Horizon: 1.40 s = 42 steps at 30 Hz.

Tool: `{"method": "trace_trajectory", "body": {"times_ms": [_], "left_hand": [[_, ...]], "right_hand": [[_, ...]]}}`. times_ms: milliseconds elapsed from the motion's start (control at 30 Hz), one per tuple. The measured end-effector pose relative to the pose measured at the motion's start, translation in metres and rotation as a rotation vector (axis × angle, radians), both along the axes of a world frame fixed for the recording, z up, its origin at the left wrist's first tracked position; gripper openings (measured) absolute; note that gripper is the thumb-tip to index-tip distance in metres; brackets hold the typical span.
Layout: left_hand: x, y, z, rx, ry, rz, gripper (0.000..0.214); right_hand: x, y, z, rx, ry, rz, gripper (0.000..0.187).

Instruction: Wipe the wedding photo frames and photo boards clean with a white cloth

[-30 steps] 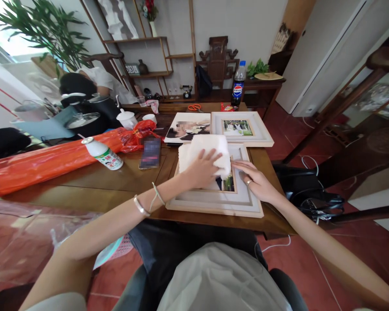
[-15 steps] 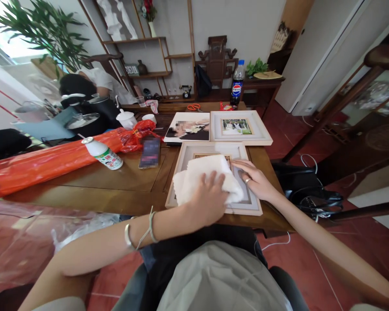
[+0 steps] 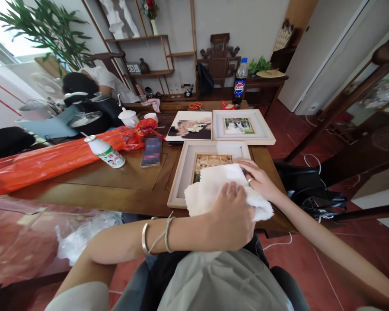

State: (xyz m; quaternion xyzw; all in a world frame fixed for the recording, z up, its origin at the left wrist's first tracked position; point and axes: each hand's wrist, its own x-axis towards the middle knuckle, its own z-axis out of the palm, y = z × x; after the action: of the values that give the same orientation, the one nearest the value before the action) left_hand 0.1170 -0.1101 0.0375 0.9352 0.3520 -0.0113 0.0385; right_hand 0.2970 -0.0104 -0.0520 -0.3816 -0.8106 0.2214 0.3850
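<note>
We set our clock face on the near picture frame (image 3: 177, 190), twelve pointing away from the wearer. This frame lies flat on the wooden table (image 3: 129, 181), by its near edge, a printed picture (image 3: 210, 160) showing in its upper part.

Left hand (image 3: 231, 218) at five o'clock, palm down on a white cloth (image 3: 210, 185), fingers bent and close together. We cannot tell whether it pinches the fabric or only presses. The cloth is rumpled and covers the frame from its middle to the near right corner, with one end reaching past that corner. We note a metal bangle (image 3: 144, 238) and a pale cord (image 3: 167, 235) at the left wrist.

Right hand (image 3: 261, 180) at three o'clock, on the frame's right side, fingers stretched and held together, touching or just beside the cloth; one finger bears a ring (image 3: 250, 179). Its thumb is hidden from us, so we cannot tell if it grips the edge.

Around it: a second framed photo (image 3: 240, 125) at one o'clock, a photo panel (image 3: 194, 125) touching it at eleven. Beyond, we log a cola bottle (image 3: 239, 84) at one and orange-handled scissors (image 3: 196, 105) between eleven and twelve. Phone (image 3: 151, 152) at ten; farther out, a white bottle (image 3: 106, 152) beside an orange-wrapped bundle (image 3: 58, 155).
</note>
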Motion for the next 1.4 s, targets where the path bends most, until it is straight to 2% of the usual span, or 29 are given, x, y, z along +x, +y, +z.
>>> {"method": "trace_trajectory", "body": {"times_ms": [133,233,333,500,600,700,800,933,1133,1233,1400], "left_hand": [[0.004,0.003,-0.007,0.025,0.058,0.014,0.035],[-0.004,0.007,-0.014,0.095,0.083,0.049,0.035],[-0.022,0.008,-0.016,0.148,0.108,0.092,0.031],[-0.066,0.006,-0.018,0.235,0.15,0.143,0.027],[-0.089,0.003,-0.015,0.243,0.172,0.211,0.025],[-0.1,0.002,-0.009,0.216,0.188,0.205,0.023],[-0.096,0.004,-0.004,0.145,0.173,0.156,0.026],[-0.076,0.014,-0.004,0.067,0.117,0.042,0.029],[-0.048,0.03,-0.013,0.083,0.032,-0.158,0.03],[-0.052,0.031,-0.011,0.096,0.043,-0.134,0.028],[-0.073,0.026,-0.002,0.064,0.107,-0.074,0.026]], "right_hand": [[0.0,0.0,0.001,0.012,-0.009,0.013,0.059],[0.0,0.0,0.002,0.024,-0.014,0.018,0.058],[-0.001,-0.001,0.003,0.029,-0.018,0.024,0.057],[-0.002,-0.001,0.003,0.039,-0.012,0.034,0.057],[-0.002,0.0,0.002,0.043,-0.01,0.041,0.058],[-0.002,-0.001,0.002,0.039,-0.008,0.038,0.059],[-0.002,-0.001,0.003,0.033,-0.015,0.036,0.06],[-0.001,0.0,0.003,0.033,-0.025,0.042,0.061],[0.001,0.0,0.001,0.031,-0.022,0.017,0.053],[0.001,0.0,0.001,0.029,-0.021,0.014,0.052],[-0.001,-0.001,0.003,0.026,-0.026,0.041,0.056]]}}
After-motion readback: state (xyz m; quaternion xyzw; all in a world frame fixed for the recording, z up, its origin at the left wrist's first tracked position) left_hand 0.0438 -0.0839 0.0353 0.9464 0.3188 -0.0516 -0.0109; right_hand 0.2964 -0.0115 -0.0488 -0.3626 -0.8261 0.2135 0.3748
